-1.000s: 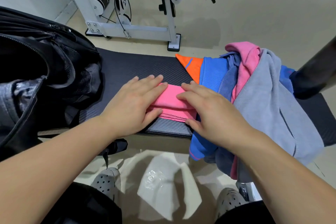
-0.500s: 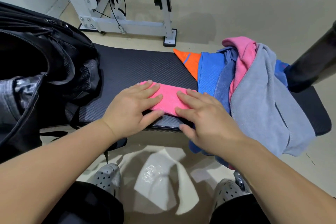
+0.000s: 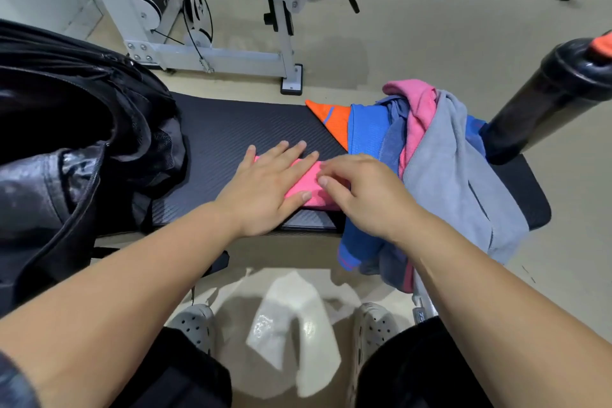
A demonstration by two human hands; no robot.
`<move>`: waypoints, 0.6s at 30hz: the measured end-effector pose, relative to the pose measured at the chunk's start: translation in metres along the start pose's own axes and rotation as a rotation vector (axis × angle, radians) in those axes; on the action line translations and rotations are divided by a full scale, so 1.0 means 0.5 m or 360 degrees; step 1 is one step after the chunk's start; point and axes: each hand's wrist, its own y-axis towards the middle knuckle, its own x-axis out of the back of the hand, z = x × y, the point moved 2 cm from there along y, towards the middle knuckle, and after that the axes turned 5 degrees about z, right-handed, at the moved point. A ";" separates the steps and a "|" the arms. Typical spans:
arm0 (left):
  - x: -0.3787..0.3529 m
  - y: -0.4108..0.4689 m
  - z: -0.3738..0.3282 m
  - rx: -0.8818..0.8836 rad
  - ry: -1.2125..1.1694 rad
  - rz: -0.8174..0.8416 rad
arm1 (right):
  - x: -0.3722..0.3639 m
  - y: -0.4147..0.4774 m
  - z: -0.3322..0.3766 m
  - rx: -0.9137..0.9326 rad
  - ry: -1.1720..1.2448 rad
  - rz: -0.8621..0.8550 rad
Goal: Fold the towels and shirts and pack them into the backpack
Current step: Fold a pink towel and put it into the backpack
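Note:
A folded pink towel (image 3: 306,187) lies on the black padded bench (image 3: 238,129). My left hand (image 3: 265,189) presses flat on its left part with straight fingers. My right hand (image 3: 357,192) rests on its right part, fingers slightly bent, and covers that side. To the right a pile of clothes drapes over the bench: a grey towel (image 3: 453,182), a blue shirt (image 3: 366,132), an orange shirt (image 3: 334,119) and another pink towel (image 3: 417,113). The open black backpack (image 3: 73,142) stands at the left end of the bench.
A white gym machine frame (image 3: 212,58) stands on the floor behind the bench. A black padded roller (image 3: 543,96) rises at the right. My feet in grey clogs (image 3: 192,325) stand below the bench's near edge.
My left hand has slid further right across the pink towel, covering more of it. My right hand's fingers have drawn in a little. The towel looks narrower between the hands.

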 end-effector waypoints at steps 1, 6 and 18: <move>-0.003 0.000 -0.002 0.0004 0.0015 0.0001 | 0.005 0.013 0.005 -0.0043 -0.0131 -0.0037; -0.006 -0.021 -0.005 0.0078 -0.0118 0.0057 | -0.051 0.028 -0.005 -0.0314 -0.0753 0.0412; 0.039 -0.067 -0.063 0.0219 -0.0049 -0.0148 | -0.048 -0.013 -0.006 0.0092 -0.0712 0.0215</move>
